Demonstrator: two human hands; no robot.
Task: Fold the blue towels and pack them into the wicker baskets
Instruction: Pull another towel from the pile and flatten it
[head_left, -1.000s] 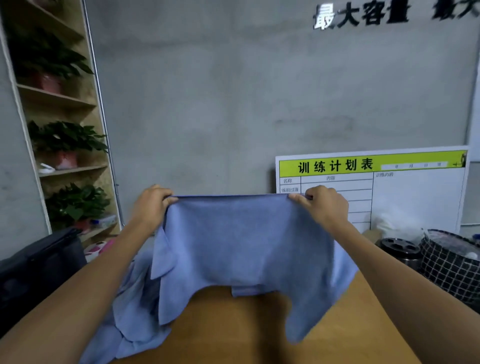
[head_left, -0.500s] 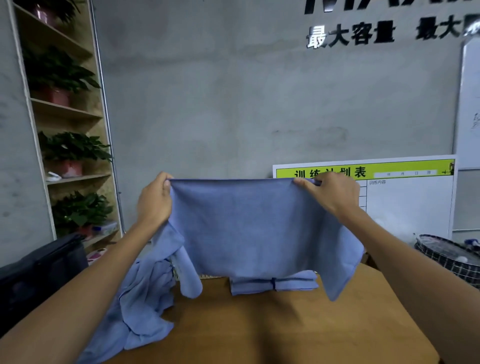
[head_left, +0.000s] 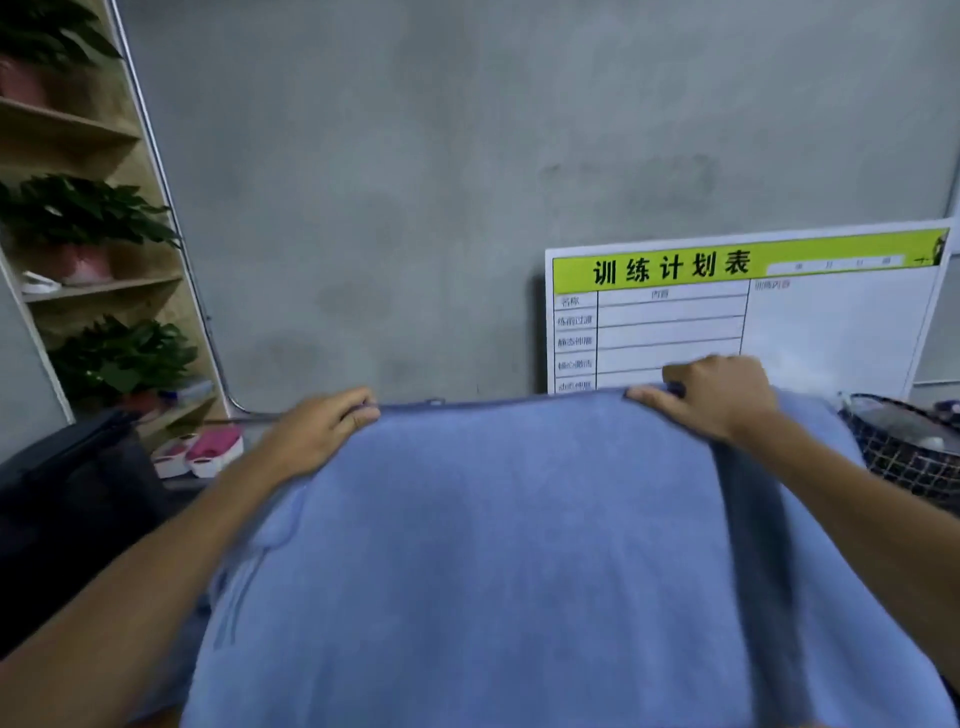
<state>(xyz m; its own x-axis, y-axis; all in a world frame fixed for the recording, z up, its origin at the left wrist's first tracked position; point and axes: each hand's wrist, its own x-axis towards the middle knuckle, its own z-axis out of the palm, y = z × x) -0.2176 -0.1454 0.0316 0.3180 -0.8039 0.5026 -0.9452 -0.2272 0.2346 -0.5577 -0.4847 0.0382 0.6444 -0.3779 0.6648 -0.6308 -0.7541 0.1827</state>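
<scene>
**A:** So where's the towel at right now?

**B:** The blue towel (head_left: 519, 545) is spread wide between both hands and fills pretty much the whole lower half of the view. Its far edge runs straight from one hand across to the other, and the rest drapes toward the person. There's a darker fold running down it just below the right hand.

**A:** And the hands, actually gripping or just resting?

**B:** Gripping. The left hand (head_left: 317, 431) has its fingers curled over the far edge at its corner, thumb tucked against the cloth. The right hand (head_left: 717, 397) does the same at the other corner, fingers bent over the edge and thumb lying along the top. Both are clamped on the towel, well apart from each other.

**A:** Anything else around?

**B:** Just past the right hand a white board with a green header (head_left: 743, 312) leans on the grey wall. To the outside of the right hand sits a dark grid-pattern basket (head_left: 904, 452). Out beyond the left hand there's a wooden shelf (head_left: 104, 291) with potted plants (head_left: 88, 213), pink shoes (head_left: 208, 452) low down, and something black (head_left: 67, 509) nearer the left forearm, can't tell what it is.
</scene>
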